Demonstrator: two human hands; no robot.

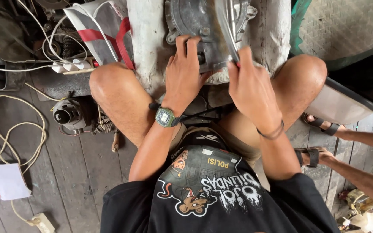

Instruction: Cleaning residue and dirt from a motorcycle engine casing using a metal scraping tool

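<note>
Right now the left hand presses flat, fingers spread, on the grey metal housing atop the pale block, while the right hand pinches a thin metal blade — heavy, rigid casting, likely best gripped by its rim.

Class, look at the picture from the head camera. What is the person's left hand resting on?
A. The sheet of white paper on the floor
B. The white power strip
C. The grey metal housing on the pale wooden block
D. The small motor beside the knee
C: the left hand lies with its fingers on the grey metal housing, which sits on the pale wooden block.
</note>
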